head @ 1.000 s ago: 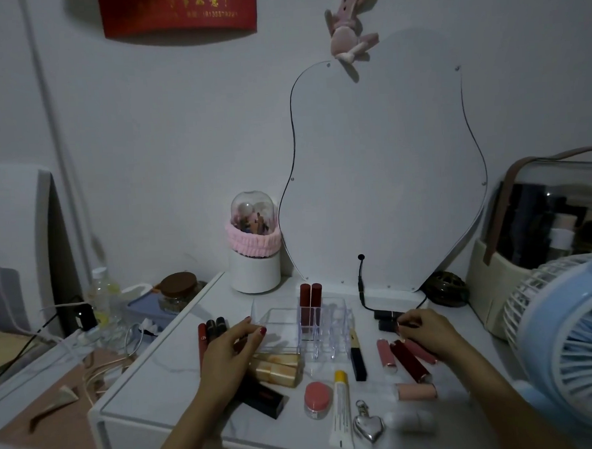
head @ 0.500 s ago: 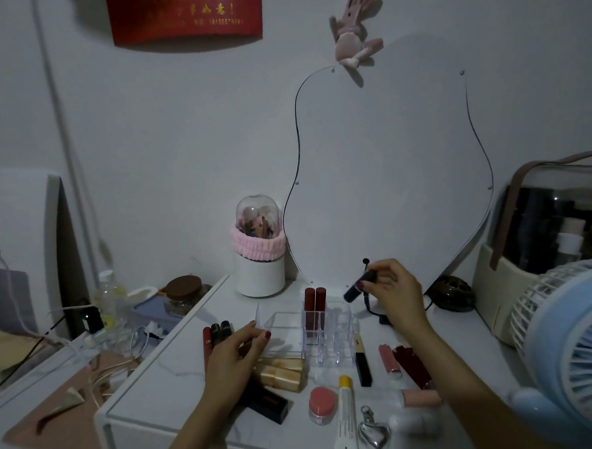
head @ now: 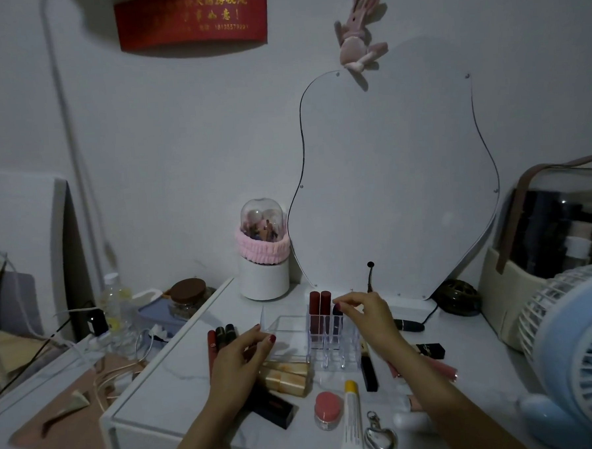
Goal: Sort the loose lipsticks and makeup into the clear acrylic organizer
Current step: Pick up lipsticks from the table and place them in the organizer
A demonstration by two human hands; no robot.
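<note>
On the white surface (head: pixel 179 378), three dark red lipsticks (head: pixel 219 334) lie side by side at the far left. Your left hand (head: pixel 241 356) rests just right of them, fingers curled against the near-left corner of the clear acrylic organizer (head: pixel 293 334); whether it truly grips the wall is hard to tell in this dim light. Gold tubes (head: pixel 285 376) lie in front of the organizer. Two red lipsticks (head: pixel 320 312) stand upright in its back slots. Beside them, your right hand (head: pixel 368 318) pinches a dark lipstick (head: pixel 337 320) by its top, standing in the next slot. More loose lipsticks (head: pixel 431 350) lie right of the organizer.
</note>
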